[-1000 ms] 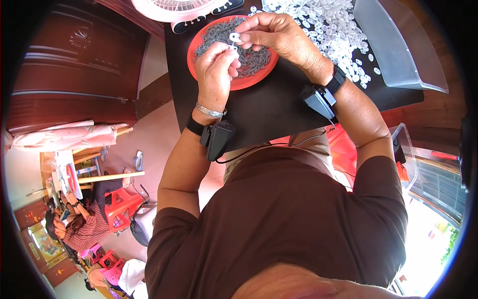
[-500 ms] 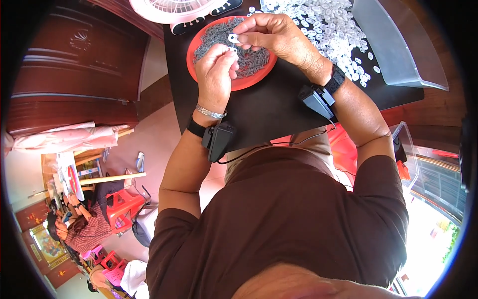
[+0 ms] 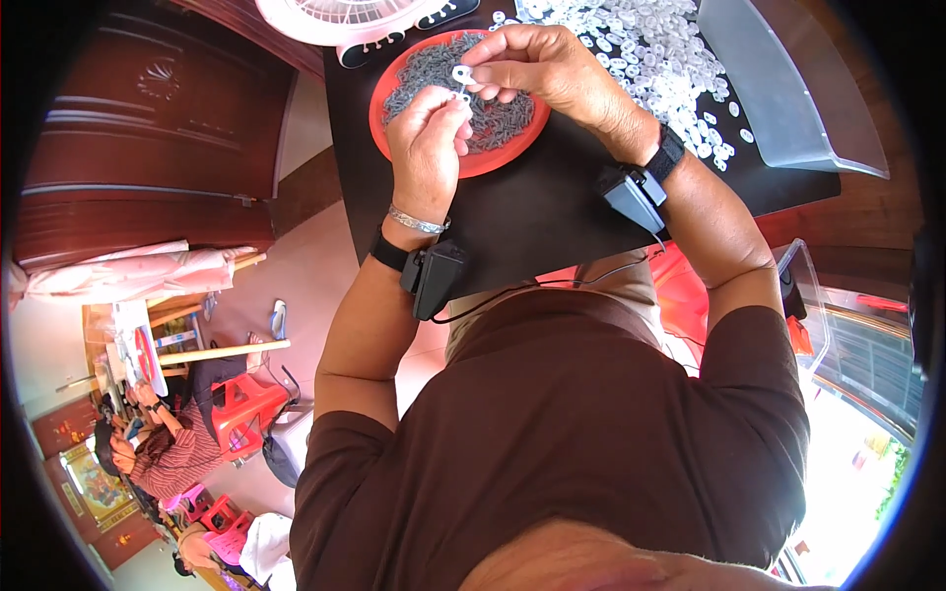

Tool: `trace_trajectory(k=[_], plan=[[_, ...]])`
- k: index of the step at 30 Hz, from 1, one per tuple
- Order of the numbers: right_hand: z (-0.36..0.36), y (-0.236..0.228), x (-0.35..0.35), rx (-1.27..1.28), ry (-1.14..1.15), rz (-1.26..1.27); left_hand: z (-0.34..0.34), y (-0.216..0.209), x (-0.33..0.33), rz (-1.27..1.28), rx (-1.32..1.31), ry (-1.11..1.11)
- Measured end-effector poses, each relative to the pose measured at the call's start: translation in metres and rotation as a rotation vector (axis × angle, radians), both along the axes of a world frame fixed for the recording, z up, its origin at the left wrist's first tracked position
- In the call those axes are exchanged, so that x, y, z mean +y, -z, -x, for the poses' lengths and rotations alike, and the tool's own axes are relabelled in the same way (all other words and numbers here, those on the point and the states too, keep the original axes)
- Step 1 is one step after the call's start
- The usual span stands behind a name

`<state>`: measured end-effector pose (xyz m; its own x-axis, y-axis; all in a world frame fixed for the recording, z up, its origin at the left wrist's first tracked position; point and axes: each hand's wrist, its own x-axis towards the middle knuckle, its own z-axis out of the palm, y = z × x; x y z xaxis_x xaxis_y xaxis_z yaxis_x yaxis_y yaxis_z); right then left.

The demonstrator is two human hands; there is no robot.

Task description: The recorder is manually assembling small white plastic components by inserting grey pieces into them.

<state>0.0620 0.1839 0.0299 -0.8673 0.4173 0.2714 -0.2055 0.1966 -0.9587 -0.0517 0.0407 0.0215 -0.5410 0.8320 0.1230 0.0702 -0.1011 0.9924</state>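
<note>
My right hand pinches a small white oval plastic piece with a hole between thumb and fingertips. Just below it, my left hand is closed, thumb against forefinger. Something small and pale shows at its fingertips, too small to name. The fingertips of both hands are close together. They are above a round red tray filled with small grey plug-like pieces.
Many white oval pieces are heaped at the back right of the black table, beside a translucent bin. A pink fan stands at the back left. Cabled black boxes are strapped to both wrists. Another person sits far left near red stools.
</note>
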Motion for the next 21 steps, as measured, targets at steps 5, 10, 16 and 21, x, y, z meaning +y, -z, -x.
trace_trajectory(k=[5, 10, 16, 21], plan=[[0.0016, 0.0059, 0.0086, -0.020, -0.036, 0.230, 0.0001, 0.0005, -0.0003, -0.019, -0.002, 0.008], [0.0018, 0.0063, 0.0072, -0.038, -0.058, 0.264, -0.0005, 0.0001, 0.0000, -0.021, -0.006, 0.010], [0.0021, 0.0054, 0.0064, -0.044, -0.072, 0.286, -0.0007, -0.0003, -0.0005, -0.015, 0.008, 0.006], [0.0024, 0.0069, 0.0073, -0.046, -0.047, 0.048, -0.0004, 0.0002, -0.0005, -0.050, -0.010, 0.022]])
